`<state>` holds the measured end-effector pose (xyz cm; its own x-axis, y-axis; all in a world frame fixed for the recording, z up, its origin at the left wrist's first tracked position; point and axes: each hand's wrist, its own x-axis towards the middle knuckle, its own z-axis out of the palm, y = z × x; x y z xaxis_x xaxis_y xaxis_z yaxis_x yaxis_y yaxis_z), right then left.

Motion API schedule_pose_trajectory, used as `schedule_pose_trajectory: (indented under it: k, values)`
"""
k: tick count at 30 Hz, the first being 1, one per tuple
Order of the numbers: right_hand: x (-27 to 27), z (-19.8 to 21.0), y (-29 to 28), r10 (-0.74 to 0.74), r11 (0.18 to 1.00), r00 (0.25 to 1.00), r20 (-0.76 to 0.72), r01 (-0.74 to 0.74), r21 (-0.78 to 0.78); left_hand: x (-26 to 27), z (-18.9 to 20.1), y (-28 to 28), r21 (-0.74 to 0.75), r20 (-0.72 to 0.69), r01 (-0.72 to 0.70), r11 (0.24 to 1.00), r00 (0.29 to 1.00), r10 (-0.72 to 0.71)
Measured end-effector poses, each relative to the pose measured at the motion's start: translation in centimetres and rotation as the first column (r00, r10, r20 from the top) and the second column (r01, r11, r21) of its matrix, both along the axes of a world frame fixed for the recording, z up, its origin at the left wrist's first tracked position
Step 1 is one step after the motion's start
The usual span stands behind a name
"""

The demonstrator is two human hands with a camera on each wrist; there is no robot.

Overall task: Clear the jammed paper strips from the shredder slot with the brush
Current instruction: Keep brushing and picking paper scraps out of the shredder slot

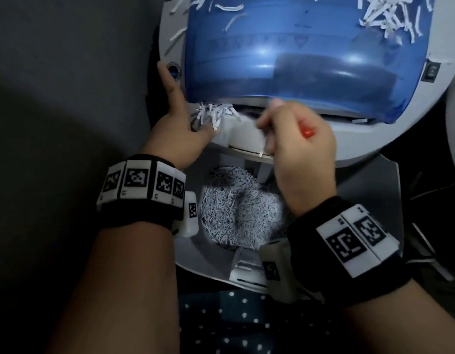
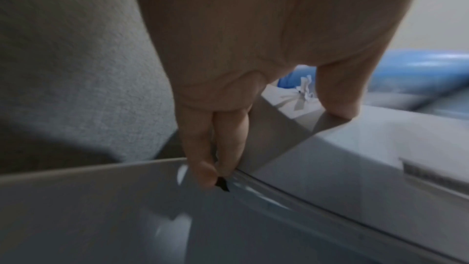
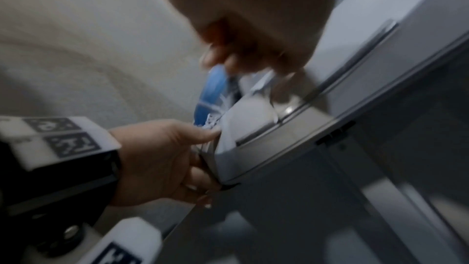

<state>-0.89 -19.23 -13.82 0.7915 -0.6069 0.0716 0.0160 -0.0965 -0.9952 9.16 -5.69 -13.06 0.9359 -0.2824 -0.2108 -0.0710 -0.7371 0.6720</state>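
A clump of white jammed paper strips [image 1: 216, 114] sticks out at the left end of the slot, under the blue translucent cover [image 1: 297, 60] of the white shredder head [image 1: 246, 135]. My left hand [image 1: 180, 129] grips the head's left corner, thumb beside the strips and forefinger stretched up the side. In the right wrist view the left hand [image 3: 162, 160] has fingers curled under the edge. My right hand [image 1: 297, 139] holds the brush by its red handle [image 1: 308, 132] at the slot's middle. It is blurred and the bristles are hidden. The strips [image 2: 306, 89] show between thumb and fingers.
Below the head an open bin [image 1: 193, 256] holds a heap of shredded paper [image 1: 236, 213]. Loose strips [image 1: 389, 16] lie on the cover at the back right. A black switch [image 1: 432, 71] sits on the right, a blue button [image 1: 173, 69] on the left. Dotted dark fabric [image 1: 234, 323] lies near me.
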Motion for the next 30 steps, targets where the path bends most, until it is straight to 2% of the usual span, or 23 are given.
schedule_pose_trajectory:
  k: [2, 3, 5, 7, 8, 11, 13, 19, 24, 27, 30]
  values:
    - [0.1, -0.6, -0.6, -0.137, 0.989, 0.990, -0.040, 0.134, -0.069, 0.0, 0.0, 0.0, 0.008, -0.005, -0.006, 1.000, 1.000, 0.007]
    - [0.2, -0.9, -0.5, -0.122, 0.985, 0.990, -0.072, 0.112, -0.133, 0.0, 0.0, 0.0, 0.010, -0.005, -0.007, 1.000, 1.000, 0.007]
    - [0.1, -1.3, 0.2, 0.036, 0.976, 0.991, -0.131, -0.063, -0.208, -0.1, 0.1, -0.1, 0.013, -0.001, -0.003, 1.000, 1.000, 0.003]
    - [0.0, -1.0, 0.8, 0.187, 0.969, 0.975, -0.118, -0.202, -0.140, -0.1, 0.1, -0.1, 0.012, 0.003, 0.001, 1.000, 1.000, -0.001]
    - [0.0, -0.6, 0.8, 0.198, 0.973, 0.976, -0.086, -0.206, -0.106, -0.1, 0.1, -0.1, 0.015, 0.003, 0.002, 1.000, 1.000, -0.002]
    - [-0.1, 0.8, -0.1, 0.006, 1.000, 1.000, 0.030, -0.007, 0.006, -0.2, 0.1, -0.1, 0.025, 0.003, 0.007, 1.000, 1.000, -0.007]
    - [-0.3, 1.4, -1.2, -0.125, 0.992, 0.992, 0.024, 0.125, 0.005, -0.1, 0.3, -0.1, 0.034, 0.001, 0.009, 0.999, 1.000, -0.009]
    - [-2.0, 3.1, -4.1, -0.270, 0.936, 0.962, 0.029, 0.270, -0.225, 0.4, 0.2, 0.1, 0.019, 0.002, 0.007, 1.000, 1.000, -0.007]
    - [-3.4, 3.7, -6.3, -0.384, 0.825, 0.917, 0.106, 0.393, -0.406, 0.4, -0.2, 0.2, -0.028, 0.032, 0.026, 0.999, 0.999, -0.025]
    - [-3.5, 3.0, -7.4, -0.465, 0.766, 0.885, -0.005, 0.399, -0.504, 0.4, -0.3, 0.2, -0.036, 0.035, 0.014, 0.999, 0.999, -0.013]
    - [-3.0, 1.9, -6.6, -0.459, 0.729, 0.875, -0.153, 0.272, -0.628, 0.3, -0.5, 0.2, -0.032, 0.041, 0.015, 0.999, 0.999, -0.013]
